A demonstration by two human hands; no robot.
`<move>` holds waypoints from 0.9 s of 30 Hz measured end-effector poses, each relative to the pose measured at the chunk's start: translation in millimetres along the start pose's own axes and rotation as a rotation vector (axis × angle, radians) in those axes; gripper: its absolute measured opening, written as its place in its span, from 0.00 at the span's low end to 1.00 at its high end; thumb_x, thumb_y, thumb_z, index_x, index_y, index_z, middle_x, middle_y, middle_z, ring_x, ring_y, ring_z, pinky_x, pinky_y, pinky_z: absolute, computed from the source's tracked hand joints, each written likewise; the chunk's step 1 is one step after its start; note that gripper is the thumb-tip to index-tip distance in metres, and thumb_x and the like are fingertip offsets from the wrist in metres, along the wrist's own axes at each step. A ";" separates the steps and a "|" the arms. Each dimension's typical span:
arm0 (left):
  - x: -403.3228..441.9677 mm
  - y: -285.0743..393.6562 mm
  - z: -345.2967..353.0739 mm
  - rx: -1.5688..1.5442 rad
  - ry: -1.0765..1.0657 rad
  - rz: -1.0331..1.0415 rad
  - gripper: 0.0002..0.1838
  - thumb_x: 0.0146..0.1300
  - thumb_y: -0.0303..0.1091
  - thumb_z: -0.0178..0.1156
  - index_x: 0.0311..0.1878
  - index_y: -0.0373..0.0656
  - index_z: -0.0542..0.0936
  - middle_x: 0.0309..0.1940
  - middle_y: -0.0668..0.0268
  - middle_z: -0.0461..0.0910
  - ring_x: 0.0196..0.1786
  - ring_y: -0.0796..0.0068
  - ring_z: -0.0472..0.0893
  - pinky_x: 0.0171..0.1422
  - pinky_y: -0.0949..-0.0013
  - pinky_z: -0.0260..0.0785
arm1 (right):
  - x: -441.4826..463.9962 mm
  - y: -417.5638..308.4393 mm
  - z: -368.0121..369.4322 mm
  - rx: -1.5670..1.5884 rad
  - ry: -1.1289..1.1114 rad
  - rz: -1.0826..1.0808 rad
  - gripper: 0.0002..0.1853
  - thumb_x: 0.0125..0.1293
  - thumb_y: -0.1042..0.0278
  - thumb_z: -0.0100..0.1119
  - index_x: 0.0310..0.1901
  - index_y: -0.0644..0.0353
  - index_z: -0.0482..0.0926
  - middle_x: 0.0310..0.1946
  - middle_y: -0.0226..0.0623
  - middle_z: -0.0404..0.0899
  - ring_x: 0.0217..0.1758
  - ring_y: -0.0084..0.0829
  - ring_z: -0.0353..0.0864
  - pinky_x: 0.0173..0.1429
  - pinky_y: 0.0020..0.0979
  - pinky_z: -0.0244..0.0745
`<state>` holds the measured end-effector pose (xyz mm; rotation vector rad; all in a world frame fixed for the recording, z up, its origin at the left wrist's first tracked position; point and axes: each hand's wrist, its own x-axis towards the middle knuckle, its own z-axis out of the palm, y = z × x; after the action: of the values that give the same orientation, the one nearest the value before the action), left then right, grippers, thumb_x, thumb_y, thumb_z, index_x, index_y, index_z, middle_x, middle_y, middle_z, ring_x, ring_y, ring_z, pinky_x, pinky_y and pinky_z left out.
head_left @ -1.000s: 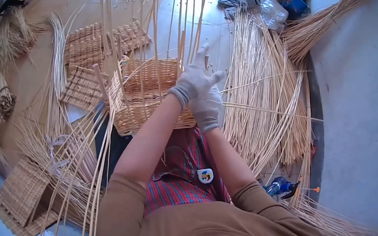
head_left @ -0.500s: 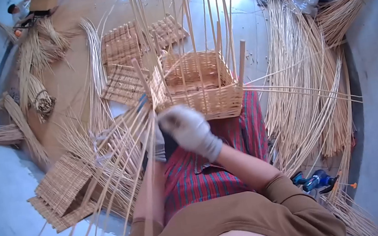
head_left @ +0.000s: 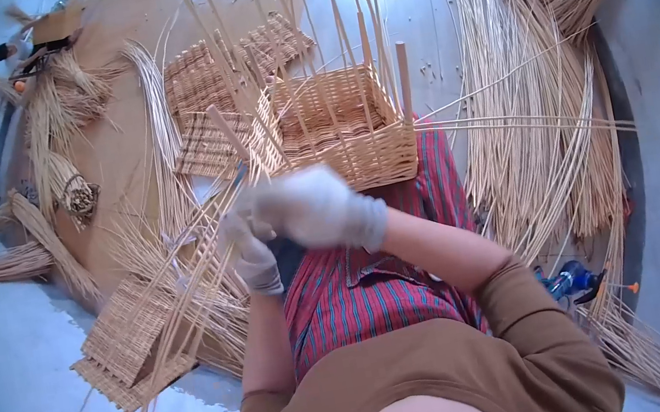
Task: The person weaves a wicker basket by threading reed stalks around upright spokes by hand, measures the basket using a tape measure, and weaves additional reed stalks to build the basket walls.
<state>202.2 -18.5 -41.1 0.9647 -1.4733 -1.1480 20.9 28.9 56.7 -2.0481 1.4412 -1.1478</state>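
A partly woven wicker basket (head_left: 369, 151) rests at my knees, with wooden stakes at its corners and long upright strands. My left hand (head_left: 254, 258), in a white glove, is closed round pale wicker strands (head_left: 187, 291) that fan out from the basket's near left corner. Just right of it and touching or nearly so is my right hand (head_left: 312, 204), also gloved. Its fingers are curled and blurred at the tips, so what they pinch is hidden.
Long bundles of strands (head_left: 535, 128) lie on the right. Woven panels (head_left: 195, 80) lie beyond the basket, and more panels (head_left: 124, 332) at lower left. A blue power tool (head_left: 574, 279) sits by my right elbow. Another person (head_left: 12, 51) is at far upper left.
Both hands have shifted left, the right one now close to the left. The fanned strands have swung left and gathered closer together. The view has tilted slightly, and the basket appears higher.
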 end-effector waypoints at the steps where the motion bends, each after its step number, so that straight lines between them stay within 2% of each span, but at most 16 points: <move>1: -6.4 0.4 2.2 -0.037 0.014 -0.033 0.23 0.80 0.48 0.50 0.59 0.35 0.77 0.45 0.60 0.83 0.46 0.75 0.82 0.54 0.68 0.75 | 7.3 17.1 -5.5 0.319 0.389 0.015 0.17 0.63 0.80 0.54 0.52 0.54 0.78 0.34 0.36 0.86 0.37 0.31 0.88 0.38 0.34 0.80; 3: -20.9 10.5 18.3 -0.033 0.107 -0.046 0.27 0.81 0.52 0.48 0.65 0.35 0.73 0.47 0.59 0.84 0.53 0.71 0.83 0.63 0.64 0.75 | -11.6 77.2 -10.8 0.517 0.761 0.256 0.08 0.76 0.71 0.53 0.54 0.54 0.74 0.37 0.33 0.87 0.39 0.23 0.86 0.37 0.26 0.77; 4: -27.3 -8.3 23.4 0.001 0.107 0.005 0.24 0.79 0.46 0.55 0.64 0.35 0.74 0.47 0.60 0.84 0.54 0.69 0.83 0.61 0.62 0.76 | -23.2 92.6 -10.5 0.836 0.854 0.560 0.06 0.80 0.65 0.52 0.53 0.54 0.72 0.38 0.33 0.87 0.39 0.23 0.86 0.35 0.24 0.76; 7: -16.4 5.3 41.7 0.646 -0.091 0.449 0.27 0.69 0.32 0.67 0.68 0.38 0.72 0.54 0.54 0.83 0.52 0.64 0.85 0.59 0.63 0.77 | -55.7 106.4 -1.6 0.713 0.812 0.526 0.10 0.81 0.57 0.52 0.51 0.54 0.72 0.40 0.35 0.88 0.39 0.22 0.86 0.33 0.22 0.75; 8: -11.3 15.3 53.3 0.401 -0.154 0.142 0.34 0.66 0.37 0.70 0.73 0.43 0.70 0.60 0.50 0.79 0.56 0.57 0.84 0.59 0.61 0.78 | -63.7 105.3 6.0 0.688 0.824 0.521 0.10 0.81 0.58 0.53 0.51 0.54 0.72 0.41 0.36 0.88 0.39 0.21 0.86 0.32 0.22 0.74; 9: -0.2 10.8 58.5 0.582 -0.239 0.199 0.40 0.64 0.40 0.71 0.76 0.46 0.65 0.63 0.49 0.75 0.58 0.55 0.83 0.59 0.59 0.78 | -57.7 93.6 -1.7 0.735 0.809 0.563 0.06 0.81 0.64 0.53 0.48 0.56 0.73 0.43 0.37 0.86 0.45 0.26 0.87 0.45 0.26 0.81; 12: 15.7 -23.3 72.7 0.960 -0.256 0.408 0.55 0.58 0.48 0.74 0.84 0.62 0.52 0.73 0.49 0.61 0.52 0.53 0.83 0.45 0.55 0.80 | 2.7 99.4 -12.6 0.265 0.726 0.160 0.17 0.73 0.73 0.60 0.60 0.57 0.73 0.55 0.47 0.83 0.52 0.40 0.86 0.57 0.33 0.81; 13: 18.8 -18.7 77.1 0.951 -0.293 0.276 0.57 0.55 0.48 0.75 0.84 0.61 0.51 0.67 0.50 0.64 0.49 0.50 0.82 0.44 0.52 0.79 | 32.4 93.9 -22.5 -0.022 0.655 0.009 0.24 0.69 0.75 0.63 0.66 0.55 0.73 0.58 0.50 0.81 0.55 0.45 0.85 0.59 0.35 0.81; 15: 25.6 -15.5 79.2 1.001 -0.309 0.272 0.57 0.55 0.46 0.74 0.84 0.63 0.50 0.61 0.51 0.67 0.47 0.49 0.82 0.44 0.52 0.79 | 79.2 81.2 -32.0 -0.454 0.556 0.166 0.35 0.65 0.77 0.65 0.73 0.51 0.67 0.60 0.54 0.79 0.57 0.53 0.83 0.60 0.38 0.80; 16: 29.2 -8.7 78.2 1.020 -0.342 0.213 0.54 0.56 0.43 0.74 0.83 0.66 0.53 0.58 0.53 0.68 0.46 0.50 0.82 0.42 0.51 0.79 | 93.1 83.5 -39.3 -0.433 0.631 0.052 0.34 0.66 0.76 0.64 0.74 0.50 0.66 0.59 0.53 0.79 0.55 0.50 0.84 0.59 0.39 0.80; 18: 27.7 -7.1 75.4 1.052 -0.333 0.259 0.49 0.56 0.44 0.73 0.81 0.66 0.60 0.53 0.59 0.72 0.43 0.56 0.83 0.41 0.56 0.78 | 67.6 69.8 -47.8 0.199 0.603 0.318 0.37 0.69 0.74 0.61 0.77 0.48 0.60 0.53 0.46 0.82 0.48 0.38 0.86 0.51 0.37 0.82; 20: 27.8 -24.8 74.1 1.063 -0.291 0.382 0.42 0.57 0.46 0.72 0.76 0.64 0.68 0.53 0.57 0.73 0.43 0.57 0.83 0.42 0.56 0.78 | -10.5 101.8 -27.6 0.663 0.873 0.058 0.28 0.75 0.69 0.58 0.73 0.49 0.63 0.45 0.40 0.82 0.43 0.29 0.85 0.43 0.31 0.82; 22: 29.1 -25.1 80.0 1.027 -0.171 0.506 0.26 0.63 0.52 0.68 0.63 0.59 0.81 0.56 0.53 0.74 0.40 0.54 0.85 0.40 0.54 0.78 | -82.4 126.5 -1.2 0.548 0.908 0.156 0.17 0.80 0.67 0.51 0.66 0.53 0.65 0.30 0.32 0.77 0.37 0.27 0.83 0.41 0.29 0.83; 23: 37.1 -6.6 87.7 1.027 -0.228 0.354 0.21 0.65 0.55 0.65 0.55 0.56 0.82 0.54 0.51 0.76 0.37 0.52 0.84 0.37 0.52 0.77 | -84.2 120.8 -3.5 0.459 0.930 0.246 0.13 0.81 0.65 0.49 0.63 0.54 0.67 0.30 0.33 0.79 0.33 0.27 0.83 0.38 0.27 0.81; 25: 50.4 3.2 98.5 0.954 -0.209 0.255 0.23 0.70 0.59 0.58 0.32 0.49 0.83 0.38 0.51 0.82 0.29 0.48 0.83 0.31 0.49 0.74 | -81.5 97.7 -12.2 0.445 0.939 0.426 0.11 0.83 0.60 0.47 0.58 0.55 0.70 0.34 0.38 0.84 0.27 0.24 0.81 0.30 0.22 0.76; 27: 59.6 1.7 109.8 1.010 -0.172 0.162 0.27 0.73 0.57 0.55 0.27 0.44 0.83 0.32 0.49 0.81 0.31 0.48 0.84 0.37 0.49 0.76 | -67.9 76.2 -26.6 0.446 0.853 0.559 0.11 0.82 0.60 0.48 0.58 0.54 0.71 0.37 0.42 0.86 0.27 0.24 0.82 0.27 0.23 0.74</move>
<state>83.1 -55.2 -32.2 1.3768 -2.2856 -0.3098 -54.7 63.8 -8.1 -0.7674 1.7178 -1.9386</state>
